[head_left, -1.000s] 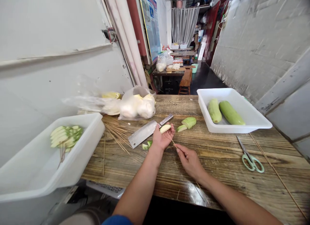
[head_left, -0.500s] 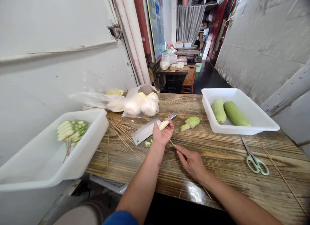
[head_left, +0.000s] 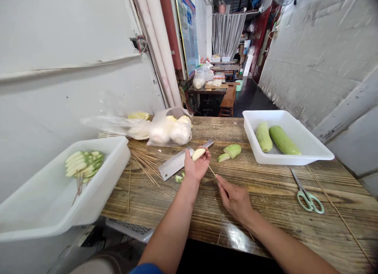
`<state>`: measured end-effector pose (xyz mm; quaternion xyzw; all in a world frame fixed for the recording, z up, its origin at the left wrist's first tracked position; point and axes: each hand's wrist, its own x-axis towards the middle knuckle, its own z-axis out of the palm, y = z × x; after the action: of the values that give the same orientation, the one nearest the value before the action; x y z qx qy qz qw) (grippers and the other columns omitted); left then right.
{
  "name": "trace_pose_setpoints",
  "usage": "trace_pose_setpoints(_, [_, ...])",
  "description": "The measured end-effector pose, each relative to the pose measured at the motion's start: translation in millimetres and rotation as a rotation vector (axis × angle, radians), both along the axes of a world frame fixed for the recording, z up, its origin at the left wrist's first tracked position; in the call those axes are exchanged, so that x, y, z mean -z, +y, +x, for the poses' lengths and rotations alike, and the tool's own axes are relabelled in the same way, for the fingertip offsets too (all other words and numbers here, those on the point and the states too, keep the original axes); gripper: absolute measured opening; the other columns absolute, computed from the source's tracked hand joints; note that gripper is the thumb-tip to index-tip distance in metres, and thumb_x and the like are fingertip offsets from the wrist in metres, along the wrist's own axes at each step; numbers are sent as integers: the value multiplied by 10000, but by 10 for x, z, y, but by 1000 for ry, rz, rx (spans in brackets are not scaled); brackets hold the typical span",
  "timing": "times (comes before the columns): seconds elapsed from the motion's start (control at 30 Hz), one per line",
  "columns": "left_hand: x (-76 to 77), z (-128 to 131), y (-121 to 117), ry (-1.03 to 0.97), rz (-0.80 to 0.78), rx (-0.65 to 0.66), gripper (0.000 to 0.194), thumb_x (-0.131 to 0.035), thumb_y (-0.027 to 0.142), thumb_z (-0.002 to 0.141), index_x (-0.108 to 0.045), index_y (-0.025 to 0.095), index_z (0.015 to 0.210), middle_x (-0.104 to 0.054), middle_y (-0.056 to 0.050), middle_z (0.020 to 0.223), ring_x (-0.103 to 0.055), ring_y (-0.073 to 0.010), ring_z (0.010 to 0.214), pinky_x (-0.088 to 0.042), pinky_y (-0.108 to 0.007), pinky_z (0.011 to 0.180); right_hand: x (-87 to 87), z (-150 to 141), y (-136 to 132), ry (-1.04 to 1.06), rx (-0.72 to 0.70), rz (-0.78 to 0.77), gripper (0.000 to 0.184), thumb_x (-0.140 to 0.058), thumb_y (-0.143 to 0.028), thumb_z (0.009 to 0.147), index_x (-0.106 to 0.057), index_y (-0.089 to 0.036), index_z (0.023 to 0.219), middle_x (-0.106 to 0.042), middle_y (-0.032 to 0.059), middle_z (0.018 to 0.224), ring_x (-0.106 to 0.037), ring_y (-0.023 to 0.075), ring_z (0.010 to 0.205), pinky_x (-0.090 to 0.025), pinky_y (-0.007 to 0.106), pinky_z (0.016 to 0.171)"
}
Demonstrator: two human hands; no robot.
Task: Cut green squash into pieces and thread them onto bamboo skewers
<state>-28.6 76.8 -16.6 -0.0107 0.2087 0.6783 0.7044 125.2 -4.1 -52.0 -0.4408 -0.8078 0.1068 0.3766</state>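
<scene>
My left hand (head_left: 196, 166) pinches a pale squash slice (head_left: 198, 154) above the wooden table (head_left: 265, 195). My right hand (head_left: 234, 198) grips a thin bamboo skewer (head_left: 211, 171) whose tip runs up into that slice. Just behind my left hand lies a cleaver (head_left: 176, 163). More cut squash pieces (head_left: 230, 151) rest to the right of the slice, and small green bits (head_left: 178, 178) lie by my left wrist.
A white tub (head_left: 88, 195) at left holds skewered squash slices (head_left: 83, 164). A white tray (head_left: 298, 154) at right holds two whole squashes (head_left: 284, 140). Loose skewers (head_left: 144, 160), plastic bags (head_left: 165, 129) and green scissors (head_left: 307, 193) lie on the table.
Both hands stay together on the slice and skewer; the view has shifted slightly. The slice sits a little higher in my left fingers.
</scene>
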Motion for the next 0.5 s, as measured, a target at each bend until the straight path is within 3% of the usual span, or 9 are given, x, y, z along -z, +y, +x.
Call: trace_pose_setpoints(0.5, [18,99,-18,65,-8,110,575,-248,508,893,-618,74,817,-626,-158,782,-598,-191,689,-503,-312,613,-12,-8,27,112,2,-134,338,-419,-229,873,-640,-172,1122,-717,74,927,-671,156,636,-515,235,618])
